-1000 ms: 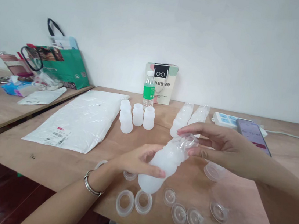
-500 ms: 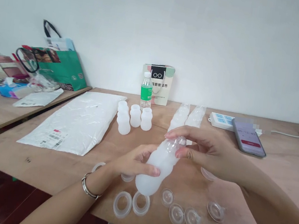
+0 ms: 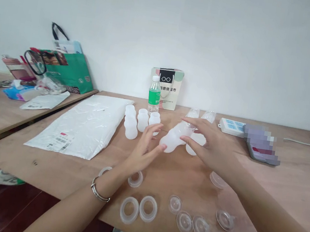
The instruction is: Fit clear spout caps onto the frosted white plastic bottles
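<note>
Broadly, item one was the counter, a wooden top carrying everything listed below. Item two: the white plastic mailer, flat and well to your left of the work.

Item three: the wrapped row of bottles, frosted bottles in clear film, lying on its side. Its long axis ran from the near-left end, by your left fingertips, up and away to the far right toward the power strip. A second wrapped row lay just beside it on the right, parallel.

Item four: your right hand, fingers spread and laid over the near part of the rows, palm down; whether it gripped or only rested on them could not be told.

Item five: your left hand, fingers open and loosely extended, tips touching or just short of the row's near-left end, which lay to the right of them. Both hands were close; the right was the one over the row.

Item six: loose bottles, upright, just left of the row.

Item seven: rings and clear caps, near the counter's edge, well apart from both hands.
</note>
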Action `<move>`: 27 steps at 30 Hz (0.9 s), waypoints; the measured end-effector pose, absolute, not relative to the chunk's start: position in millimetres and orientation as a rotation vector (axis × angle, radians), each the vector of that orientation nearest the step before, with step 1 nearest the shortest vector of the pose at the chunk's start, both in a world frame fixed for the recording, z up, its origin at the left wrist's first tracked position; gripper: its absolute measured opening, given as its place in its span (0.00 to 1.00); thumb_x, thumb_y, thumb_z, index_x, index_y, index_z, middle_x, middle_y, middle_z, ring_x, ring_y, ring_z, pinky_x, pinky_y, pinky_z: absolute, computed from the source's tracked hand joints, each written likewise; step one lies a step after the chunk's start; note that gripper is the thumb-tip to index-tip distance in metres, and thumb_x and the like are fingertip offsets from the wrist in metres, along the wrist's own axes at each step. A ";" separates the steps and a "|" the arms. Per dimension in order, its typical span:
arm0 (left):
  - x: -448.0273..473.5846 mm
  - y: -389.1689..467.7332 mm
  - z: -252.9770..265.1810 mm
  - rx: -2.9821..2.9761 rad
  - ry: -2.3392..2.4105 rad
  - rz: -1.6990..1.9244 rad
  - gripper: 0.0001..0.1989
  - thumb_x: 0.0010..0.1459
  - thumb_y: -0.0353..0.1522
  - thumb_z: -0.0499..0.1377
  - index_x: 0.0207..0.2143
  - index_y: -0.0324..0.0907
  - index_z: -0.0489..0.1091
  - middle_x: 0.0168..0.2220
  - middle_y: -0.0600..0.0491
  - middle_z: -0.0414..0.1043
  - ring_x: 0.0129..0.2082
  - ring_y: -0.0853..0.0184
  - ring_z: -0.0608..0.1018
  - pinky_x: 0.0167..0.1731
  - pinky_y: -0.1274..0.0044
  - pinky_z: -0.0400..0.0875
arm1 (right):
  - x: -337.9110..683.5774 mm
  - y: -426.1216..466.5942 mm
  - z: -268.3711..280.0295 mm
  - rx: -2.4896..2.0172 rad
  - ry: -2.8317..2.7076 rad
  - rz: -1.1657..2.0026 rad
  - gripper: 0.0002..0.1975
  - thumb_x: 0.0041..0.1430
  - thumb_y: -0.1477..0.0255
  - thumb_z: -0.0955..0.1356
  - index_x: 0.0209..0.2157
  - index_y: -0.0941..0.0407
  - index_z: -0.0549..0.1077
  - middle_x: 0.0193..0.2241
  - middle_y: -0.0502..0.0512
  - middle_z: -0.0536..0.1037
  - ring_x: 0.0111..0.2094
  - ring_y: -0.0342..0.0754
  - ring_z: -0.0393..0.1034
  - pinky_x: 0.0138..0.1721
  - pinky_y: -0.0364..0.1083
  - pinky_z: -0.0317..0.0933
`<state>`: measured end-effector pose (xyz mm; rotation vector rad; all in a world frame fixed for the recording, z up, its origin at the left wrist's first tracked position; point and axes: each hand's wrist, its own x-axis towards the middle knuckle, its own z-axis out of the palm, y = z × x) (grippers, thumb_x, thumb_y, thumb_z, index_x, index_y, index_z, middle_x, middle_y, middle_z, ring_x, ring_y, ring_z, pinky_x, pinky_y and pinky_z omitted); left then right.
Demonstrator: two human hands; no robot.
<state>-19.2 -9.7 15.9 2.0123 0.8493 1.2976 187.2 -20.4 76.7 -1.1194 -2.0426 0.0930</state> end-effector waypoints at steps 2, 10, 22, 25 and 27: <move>-20.2 -9.0 15.6 2.080 0.898 1.392 0.21 0.62 0.37 0.53 0.57 0.48 0.56 0.60 0.46 0.53 0.59 0.61 0.61 0.53 0.68 0.63 | 188.6 -13.3 70.2 -1.195 -2.136 -0.176 0.18 0.59 0.69 0.65 0.52 0.52 0.66 0.42 0.58 0.76 0.44 0.57 0.70 0.44 0.57 0.65; -22.2 -10.9 19.4 2.242 0.960 1.350 0.16 0.63 0.35 0.52 0.53 0.45 0.60 0.57 0.46 0.57 0.57 0.62 0.63 0.54 0.68 0.63 | 193.3 1.9 51.5 -1.311 -2.232 -0.484 0.14 0.61 0.67 0.64 0.47 0.57 0.67 0.41 0.62 0.76 0.44 0.60 0.67 0.41 0.54 0.61; -24.9 -7.4 23.3 2.263 1.004 1.324 0.16 0.63 0.35 0.52 0.53 0.45 0.59 0.56 0.46 0.58 0.57 0.63 0.63 0.53 0.69 0.64 | 190.4 -2.4 56.3 -1.271 -2.110 -0.645 0.20 0.60 0.66 0.65 0.53 0.57 0.63 0.50 0.66 0.70 0.49 0.62 0.63 0.44 0.57 0.61; -25.9 -6.9 26.8 2.280 0.978 1.298 0.15 0.63 0.35 0.51 0.52 0.45 0.60 0.55 0.46 0.59 0.56 0.64 0.64 0.52 0.70 0.64 | 185.4 -22.0 72.5 -1.191 -2.189 -0.450 0.12 0.60 0.67 0.65 0.45 0.55 0.67 0.42 0.61 0.73 0.43 0.56 0.68 0.42 0.53 0.61; -28.7 -6.3 31.1 2.261 0.970 1.318 0.13 0.63 0.35 0.50 0.50 0.44 0.62 0.52 0.47 0.62 0.54 0.65 0.66 0.50 0.72 0.65 | 184.4 -36.3 83.5 -1.211 -2.327 -0.130 0.07 0.60 0.67 0.64 0.37 0.55 0.69 0.35 0.55 0.75 0.35 0.50 0.69 0.36 0.48 0.62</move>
